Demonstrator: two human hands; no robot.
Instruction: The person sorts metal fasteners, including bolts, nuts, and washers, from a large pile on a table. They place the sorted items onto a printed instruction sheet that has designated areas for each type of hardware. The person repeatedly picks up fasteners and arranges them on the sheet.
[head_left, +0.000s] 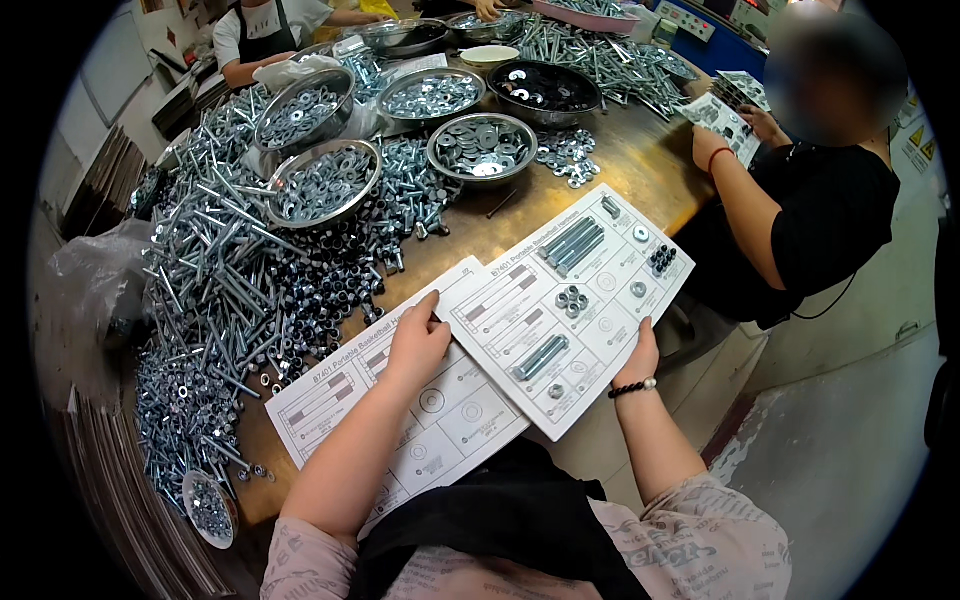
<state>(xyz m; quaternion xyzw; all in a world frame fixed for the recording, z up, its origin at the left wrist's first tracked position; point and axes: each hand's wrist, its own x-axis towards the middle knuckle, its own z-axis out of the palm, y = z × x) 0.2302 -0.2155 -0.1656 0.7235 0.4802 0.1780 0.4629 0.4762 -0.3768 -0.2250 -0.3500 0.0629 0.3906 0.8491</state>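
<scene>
A white printed hardware card (510, 312) is tilted in front of me, held at its two sides. My right hand (640, 355) is closed on its right edge, and my left hand (418, 335) is closed at its left edge, fingertips partly hidden. Long bolts (573, 246) lie in its upper part, shorter bolts (541, 358) lower down. Several nuts (572, 300), small black pieces (662, 260) and a washer (641, 233) sit on other printed squares. Under my left forearm lies a second printed card (455, 405), partly covered by the first; its visible squares carry no parts.
Loose bolts (225, 270) and dark nuts (325, 300) are heaped on the table (450, 245) at left. Metal bowls (482, 178) of washers stand beyond, beside a black bowl (545, 115). At right a co-worker (820, 200) holds a card; another person (270, 40) is at far left.
</scene>
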